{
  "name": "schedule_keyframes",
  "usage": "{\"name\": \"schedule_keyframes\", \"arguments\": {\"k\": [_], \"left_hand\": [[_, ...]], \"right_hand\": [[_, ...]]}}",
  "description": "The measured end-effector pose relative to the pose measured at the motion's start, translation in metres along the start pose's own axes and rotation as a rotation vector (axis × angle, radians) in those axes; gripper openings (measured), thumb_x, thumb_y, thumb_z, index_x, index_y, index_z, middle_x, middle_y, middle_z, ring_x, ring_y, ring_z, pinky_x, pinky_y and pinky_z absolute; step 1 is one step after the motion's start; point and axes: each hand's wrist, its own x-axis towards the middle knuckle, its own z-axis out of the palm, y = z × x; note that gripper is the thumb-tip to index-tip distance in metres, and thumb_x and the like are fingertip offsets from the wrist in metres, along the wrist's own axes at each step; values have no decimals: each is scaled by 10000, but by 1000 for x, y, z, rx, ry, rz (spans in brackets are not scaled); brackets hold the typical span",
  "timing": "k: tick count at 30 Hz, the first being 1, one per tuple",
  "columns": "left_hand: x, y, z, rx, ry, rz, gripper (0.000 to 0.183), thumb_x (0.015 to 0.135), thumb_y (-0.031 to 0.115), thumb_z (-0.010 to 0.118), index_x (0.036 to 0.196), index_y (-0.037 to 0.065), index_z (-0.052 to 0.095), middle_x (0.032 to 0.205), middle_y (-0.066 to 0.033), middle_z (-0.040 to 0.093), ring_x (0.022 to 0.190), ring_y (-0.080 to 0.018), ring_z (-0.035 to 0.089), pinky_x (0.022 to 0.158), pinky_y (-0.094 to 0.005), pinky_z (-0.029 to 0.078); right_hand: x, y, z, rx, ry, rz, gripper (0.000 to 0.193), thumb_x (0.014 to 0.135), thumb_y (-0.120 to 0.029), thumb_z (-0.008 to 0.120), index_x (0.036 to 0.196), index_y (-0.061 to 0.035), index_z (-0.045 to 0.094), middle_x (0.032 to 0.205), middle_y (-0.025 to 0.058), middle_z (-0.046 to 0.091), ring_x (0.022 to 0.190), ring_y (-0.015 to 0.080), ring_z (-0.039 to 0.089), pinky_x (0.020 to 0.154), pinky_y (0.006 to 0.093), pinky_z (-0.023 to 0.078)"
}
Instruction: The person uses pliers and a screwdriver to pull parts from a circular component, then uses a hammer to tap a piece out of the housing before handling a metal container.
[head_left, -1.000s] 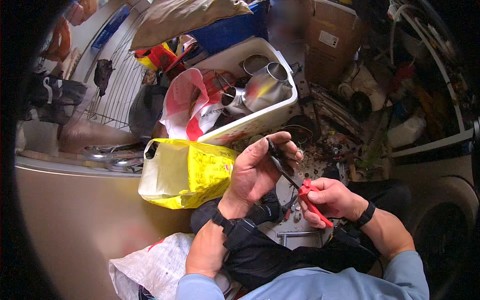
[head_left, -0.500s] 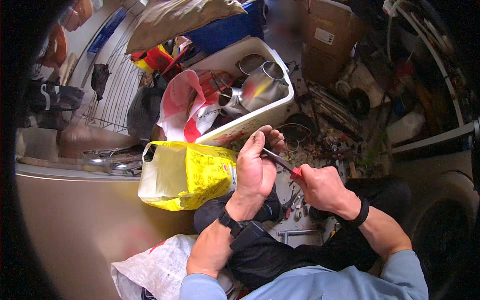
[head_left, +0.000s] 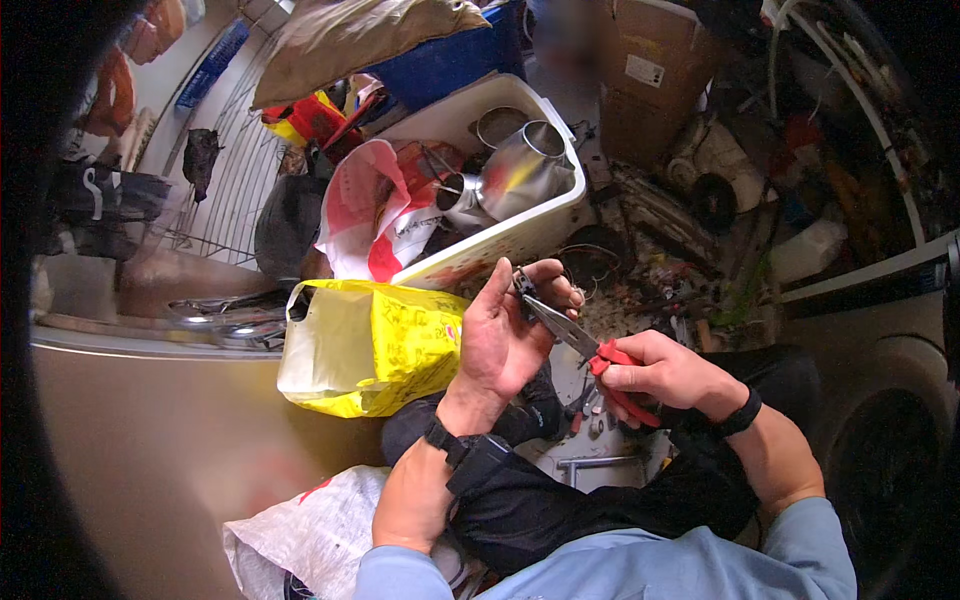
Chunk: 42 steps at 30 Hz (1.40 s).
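In my right hand point(head_left: 672, 374) is a pair of long-nose pliers point(head_left: 572, 335) with red handles. The handles stand apart, and the fingers wrap round them. The long metal jaws point up and left, their tips at a small dark part point(head_left: 523, 284). My left hand point(head_left: 505, 335) pinches that part between thumb and fingers, palm turned up. The part is too small to name. Just left of this hand a yellow plastic bag point(head_left: 410, 345) lies on its side, its mouth facing left.
A white tub point(head_left: 490, 250) beyond my hands holds metal vessels point(head_left: 520, 172) and a pink-and-white bag point(head_left: 362, 205). Small tools and scraps point(head_left: 590, 412) litter the floor between my legs. A woven white sack point(head_left: 310, 540) lies at lower left; a cardboard box point(head_left: 652, 85) stands at the back.
The pliers have turned, so their jaws and spread red handles now show. My right hand has shifted slightly right, and the dark part in my left fingers has come into view.
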Motion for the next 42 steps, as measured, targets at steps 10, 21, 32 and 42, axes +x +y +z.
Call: {"name": "schedule_keyframes", "arguments": {"k": [10, 21, 32, 42], "left_hand": [[8, -16, 8, -10, 206, 120, 418, 1080, 486, 462, 868, 134, 537, 801, -26, 534, 840, -223, 542, 746, -352, 441], [11, -12, 2, 93, 305, 248, 364, 1069, 409, 533, 820, 144, 522, 707, -12, 512, 684, -215, 550, 646, -351, 451], [20, -8, 6, 102, 465, 322, 347, 1066, 386, 526, 798, 169, 500, 710, 12, 501, 728, -209, 542, 639, -331, 408], [27, -2, -13, 91, 338, 234, 402, 1058, 477, 515, 885, 119, 568, 714, -49, 573, 703, -267, 600, 625, -373, 460]], "right_hand": [[11, 18, 18, -500, 299, -223, 265, 1008, -259, 631, 944, -3, 606, 630, 109, 638, 538, 244, 664, 498, 397, 515], [35, 41, 23, -1080, 620, -562, 191, 888, -104, 732, 839, -40, 559, 626, 160, 584, 560, 368, 637, 482, 441, 481], [56, 53, 20, -1128, 684, -702, 165, 899, -113, 688, 847, -39, 549, 648, 143, 603, 551, 341, 637, 489, 441, 492], [46, 41, 29, -410, 422, -272, 181, 999, -184, 628, 929, -18, 612, 646, 82, 653, 548, 157, 644, 527, 345, 509]]}}
